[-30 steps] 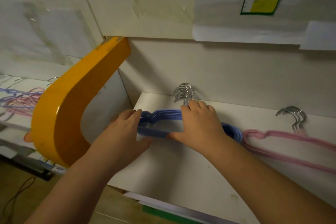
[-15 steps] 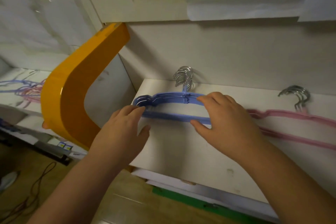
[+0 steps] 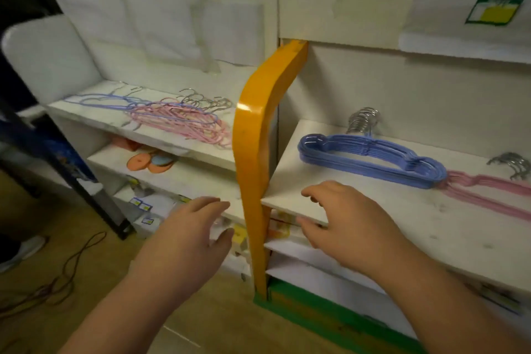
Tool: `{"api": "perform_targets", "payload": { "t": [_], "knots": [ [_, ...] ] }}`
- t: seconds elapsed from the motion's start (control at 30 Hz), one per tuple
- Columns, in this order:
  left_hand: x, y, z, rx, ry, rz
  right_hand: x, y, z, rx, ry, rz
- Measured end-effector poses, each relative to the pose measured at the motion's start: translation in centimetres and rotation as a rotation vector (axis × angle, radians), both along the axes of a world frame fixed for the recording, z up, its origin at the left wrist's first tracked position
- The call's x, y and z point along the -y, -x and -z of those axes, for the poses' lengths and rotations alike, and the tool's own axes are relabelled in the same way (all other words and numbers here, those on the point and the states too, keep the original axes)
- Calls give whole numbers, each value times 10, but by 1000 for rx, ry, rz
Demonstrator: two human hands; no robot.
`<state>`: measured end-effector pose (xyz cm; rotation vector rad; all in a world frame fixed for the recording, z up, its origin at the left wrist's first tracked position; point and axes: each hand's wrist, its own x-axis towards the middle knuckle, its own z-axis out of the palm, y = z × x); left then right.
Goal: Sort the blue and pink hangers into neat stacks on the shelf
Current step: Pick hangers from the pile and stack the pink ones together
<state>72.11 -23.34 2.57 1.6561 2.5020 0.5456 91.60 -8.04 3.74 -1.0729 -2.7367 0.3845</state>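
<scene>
A neat stack of blue hangers lies on the right white shelf, metal hooks toward the wall. A stack of pink hangers lies beside it on the right, running out of view. On the left shelf sits a tangled pile of pink and blue hangers. My left hand hovers low, left of the orange divider, fingers apart and holding nothing. My right hand hovers over the right shelf's front edge, open, well short of the blue stack.
A curved orange divider stands between the two shelves. Orange and blue discs lie on a lower left shelf. A dark blue frame leg slants at far left. Cables trail over the wooden floor. A green-edged label hangs above.
Both hands have let go of the blue stack and pulled back toward me and leftward. The view has swung left, bringing the left shelf's mixed pile into sight.
</scene>
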Motion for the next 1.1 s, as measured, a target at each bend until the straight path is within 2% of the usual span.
{"api": "perform_targets", "payload": {
  "t": [0.27, 0.5, 0.73, 0.97, 1.1],
  "knots": [
    [125, 81, 1, -25, -46, -182, 92, 93, -2, -53, 28, -152],
    [165, 144, 7, -17, -65, -312, 106, 166, 1, -2, 2, -228],
    [128, 225, 9, -42, -20, -298, 70, 254, 20, -38, 48, -268],
    [51, 321, -3, -78, 7, -288, -5, 350, 12, -102, 74, -194],
    [13, 359, -3, -32, 12, -274, -36, 389, 8, -110, 61, -155]
  ]
}}
